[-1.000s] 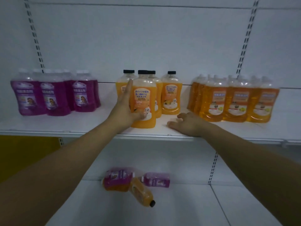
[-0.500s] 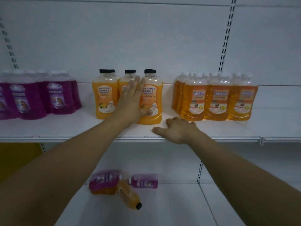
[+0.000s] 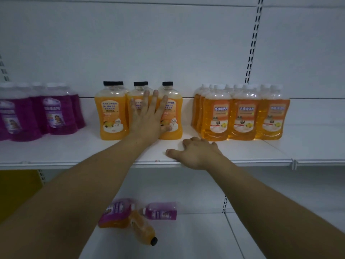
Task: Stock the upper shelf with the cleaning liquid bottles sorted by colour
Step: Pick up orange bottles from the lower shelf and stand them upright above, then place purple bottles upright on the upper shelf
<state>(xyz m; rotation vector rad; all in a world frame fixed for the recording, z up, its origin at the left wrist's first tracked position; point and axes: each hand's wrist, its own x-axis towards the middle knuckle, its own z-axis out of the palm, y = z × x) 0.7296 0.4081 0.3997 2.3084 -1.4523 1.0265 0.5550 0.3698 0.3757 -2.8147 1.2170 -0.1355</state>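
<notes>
- Left hand [image 3: 147, 120]: fingers straight and spread, palm flat against the fronts of the black-capped orange bottles [image 3: 112, 111] on the upper shelf [image 3: 74, 152]; thumb lies across the lower front of the rightmost one. Pressing, not gripping.
- Right hand [image 3: 196, 152]: palm down on the front edge of the upper shelf, fingers loosely bent, thumb out to the left. Holds nothing.
- Black-capped orange bottles stand upright mid-shelf, three across, with more caps visible behind the left and middle ones.
- White-capped amber bottles [image 3: 242, 113]: upright cluster just right of that group, small gap between, several rows deep. Right hand's knuckles sit just in front of the leftmost.
- Purple bottles [image 3: 56, 114]: upright cluster at the left end of the shelf, well apart from the orange group, partly cut off by the frame edge; blurred.
- Lower shelf [image 3: 186, 240]: three bottles lying on their sides – a purple one [image 3: 115, 210] overlapping a black-capped orange one [image 3: 143, 230], and a second purple bottle [image 3: 160, 211] just right of them.
</notes>
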